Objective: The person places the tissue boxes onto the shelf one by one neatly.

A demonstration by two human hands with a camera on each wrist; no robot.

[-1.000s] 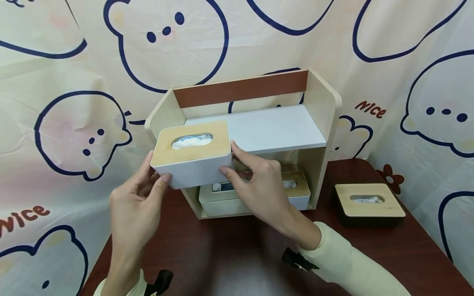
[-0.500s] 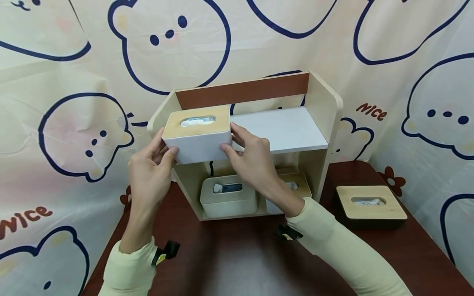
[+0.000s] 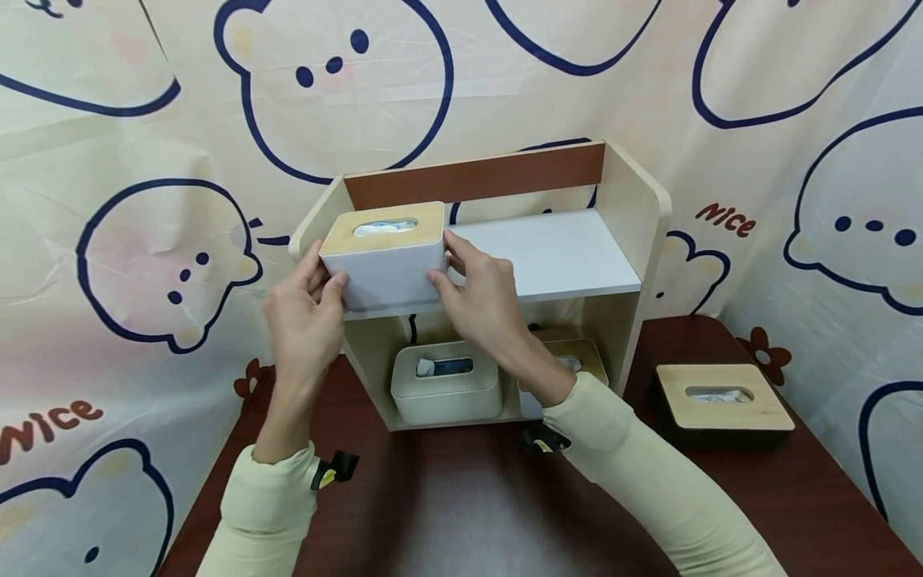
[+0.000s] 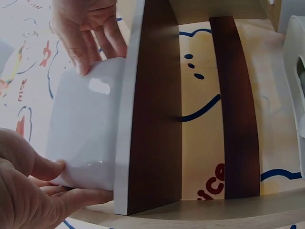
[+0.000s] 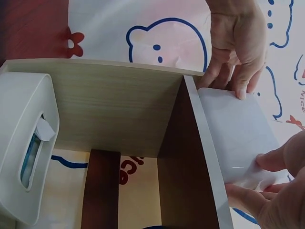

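A white tissue box with a light wooden lid is at the left end of the upper white shelf. Its front lies close to the shelf's front edge, and its base appears to rest on the board. My left hand grips the box's left end, thumb on the front face. On the opposite end my right hand holds it the same way, thumb in front and fingers along the side. Both wrist views show the box between the two hands, its base side against the shelf board. Tissue shows in the lid's oval slot.
Below, a cream tissue box and a wooden-lidded box, partly hidden by my right forearm, stand in the lower compartment. A black tissue box with a wooden lid sits on the dark table to the right. A patterned cloth hangs behind.
Both hands have carried the white tissue box up and back from in front of the unit onto the upper shelf's left end. Over the last half second it moved slightly farther in.
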